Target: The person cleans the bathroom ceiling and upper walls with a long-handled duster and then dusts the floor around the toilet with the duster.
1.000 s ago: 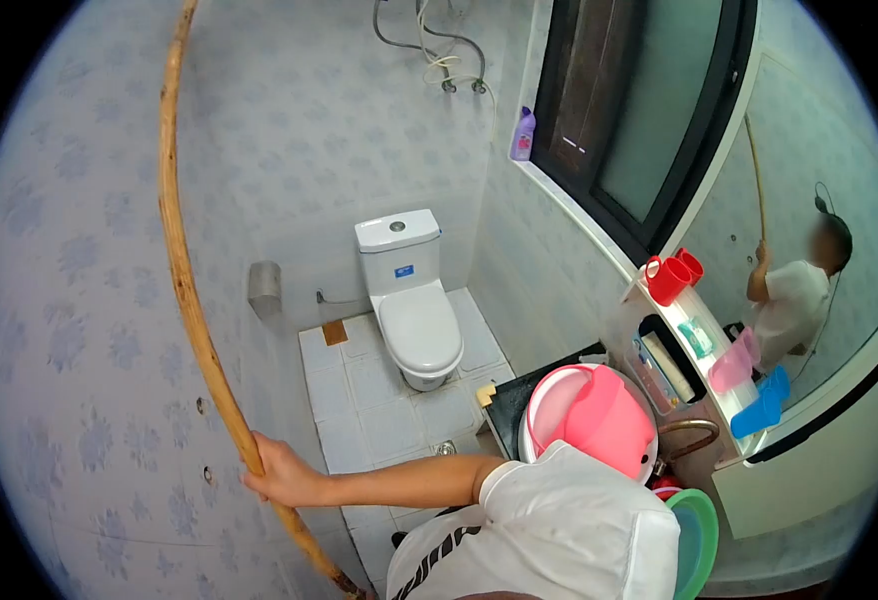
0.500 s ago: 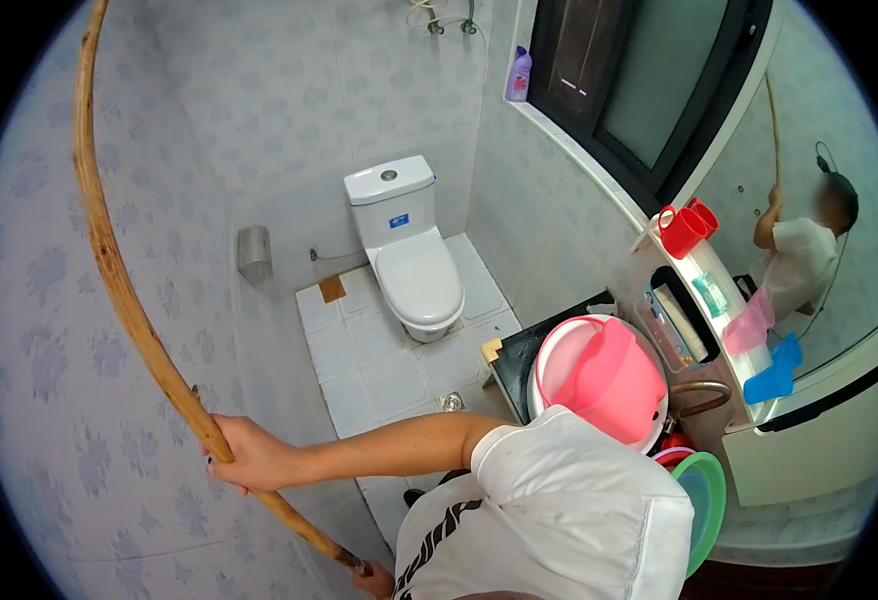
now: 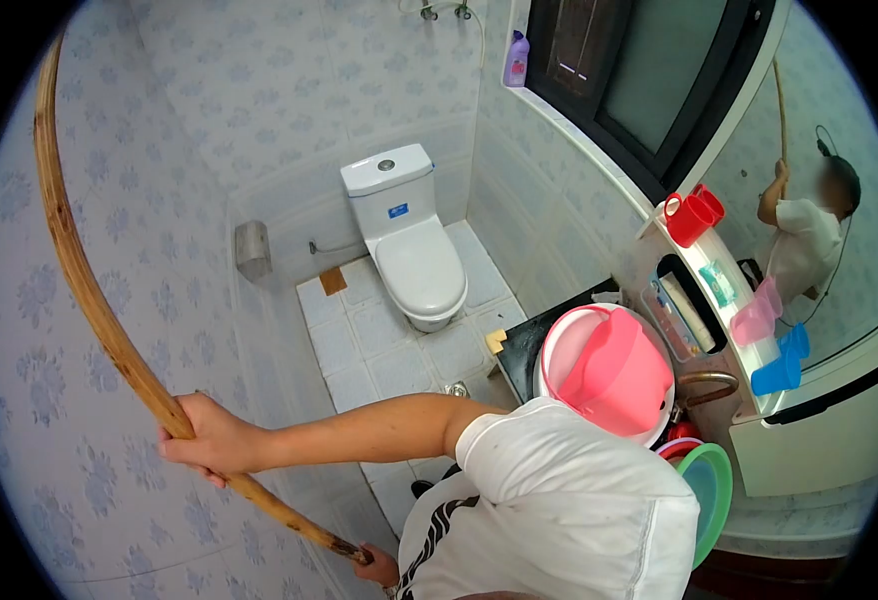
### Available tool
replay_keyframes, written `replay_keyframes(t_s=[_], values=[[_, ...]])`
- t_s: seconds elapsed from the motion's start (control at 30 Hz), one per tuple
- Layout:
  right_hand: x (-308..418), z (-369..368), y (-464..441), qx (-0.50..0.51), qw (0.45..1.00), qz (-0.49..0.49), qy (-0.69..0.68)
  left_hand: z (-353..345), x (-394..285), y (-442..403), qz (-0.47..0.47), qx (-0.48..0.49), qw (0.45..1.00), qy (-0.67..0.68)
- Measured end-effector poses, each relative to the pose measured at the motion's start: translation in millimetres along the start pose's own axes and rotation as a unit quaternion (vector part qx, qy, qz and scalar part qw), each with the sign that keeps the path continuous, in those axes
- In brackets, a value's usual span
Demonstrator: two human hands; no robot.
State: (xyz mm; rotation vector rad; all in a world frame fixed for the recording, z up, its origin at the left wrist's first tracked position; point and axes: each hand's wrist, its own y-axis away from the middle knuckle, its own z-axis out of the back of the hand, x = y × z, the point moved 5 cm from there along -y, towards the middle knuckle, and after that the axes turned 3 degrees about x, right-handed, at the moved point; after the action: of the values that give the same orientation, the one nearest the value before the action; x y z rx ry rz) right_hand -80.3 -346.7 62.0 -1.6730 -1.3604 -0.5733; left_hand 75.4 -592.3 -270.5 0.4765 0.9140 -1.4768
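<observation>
at eight o'clock from the middle of the view, the fingers of the right hand (image 3: 209, 435) wrap firmly round a long wooden pole (image 3: 75, 262), pressed together on its far side. near half past six, the left hand (image 3: 379, 567) has its fingers curled about the dark lower end of the same pole; the shirt hides part of that grip. from there the pole slants up through the right fist and bows outward, its upper end at ten o'clock, before the flowered wall (image 3: 39, 370).

the right arm runs out at five o'clock from the fist into the sleeve of a white shirt (image 3: 569, 500). farther round, at half past nine, a metal paper holder (image 3: 252, 250) hangs on the wall. a white toilet (image 3: 419, 272) stands close to the middle, toward eleven.

toward four o'clock, a pink bucket (image 3: 624, 380) tilts in a white basin, with a green tub (image 3: 716, 505) lower and beyond. a shelf at three bears red mugs (image 3: 692, 218), a pink cup (image 3: 756, 312) and a blue cup (image 3: 781, 365). past two o'clock, a mirror (image 3: 864, 285) shows the person and the pole. a purple bottle (image 3: 517, 60) stands on the window ledge, just past twelve.
</observation>
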Motion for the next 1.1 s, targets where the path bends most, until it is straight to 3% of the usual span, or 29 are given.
replay_keyframes(t_s=[0.23,0.37,0.43,0.57,0.63,0.77,0.87,0.93,1.03,1.1], values=[[8,-7,-7,0.049,0.996,0.012,-0.067,1,0,-3,-0.060,-0.056,0.996,0.029],[20,0,-5,0.042,0.996,0.030,-0.071,3,-5,-9,-0.067,-0.026,0.997,0.023],[19,4,1,0.037,0.996,0.030,-0.073,-5,-21,-16,0.043,0.186,0.969,0.159],[31,13,14,0.019,0.997,0.025,-0.071,-13,-14,-14,0.056,0.194,0.962,0.186],[37,18,20,0.012,0.997,0.036,-0.066,-20,-8,-15,0.059,0.262,0.953,0.139],[47,26,27,0.007,0.997,0.052,-0.062,-32,-8,-13,0.030,0.236,0.960,0.145],[47,36,31,0.000,0.997,0.052,-0.061,-34,7,-12,0.054,0.161,0.967,0.191],[53,39,36,-0.001,0.997,0.056,-0.050,-37,6,-16,0.002,0.198,0.972,0.126],[63,46,43,-0.020,0.997,0.063,-0.038,-66,77,-17,0.012,0.136,0.986,0.094],[69,52,47,-0.034,0.997,0.066,-0.031,-75,77,-25,0.039,0.167,0.984,0.051]])
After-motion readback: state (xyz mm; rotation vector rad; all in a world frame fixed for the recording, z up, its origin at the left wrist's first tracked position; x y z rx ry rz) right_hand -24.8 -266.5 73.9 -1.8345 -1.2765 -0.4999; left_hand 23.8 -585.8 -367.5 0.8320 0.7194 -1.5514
